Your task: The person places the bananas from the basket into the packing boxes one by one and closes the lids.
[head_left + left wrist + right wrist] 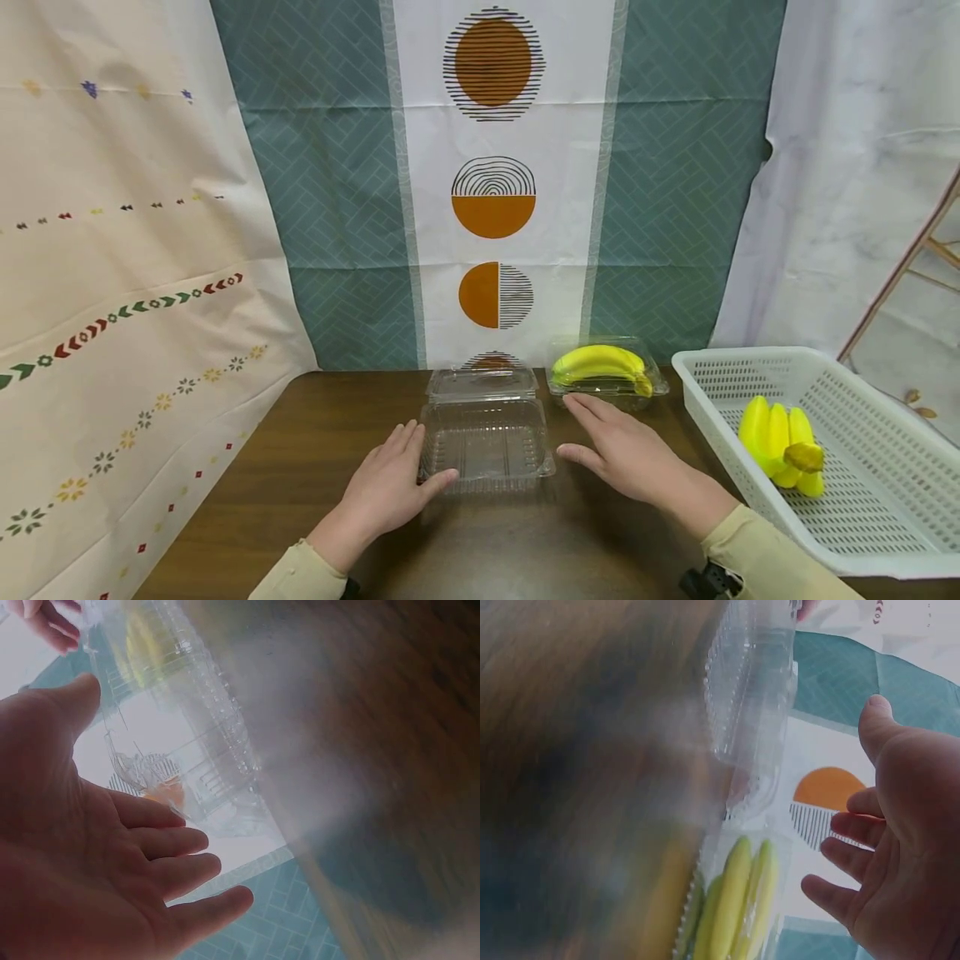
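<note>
On table (300, 467): both hands' fingers straight, empty, flanking open clamshell (486, 440).

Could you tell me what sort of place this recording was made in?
Probably a staged tabletop set rather than a real kitchen: patterned cloths hang as a backdrop behind a brown table, which holds clear plastic clamshell boxes and a white basket with bananas.
</note>
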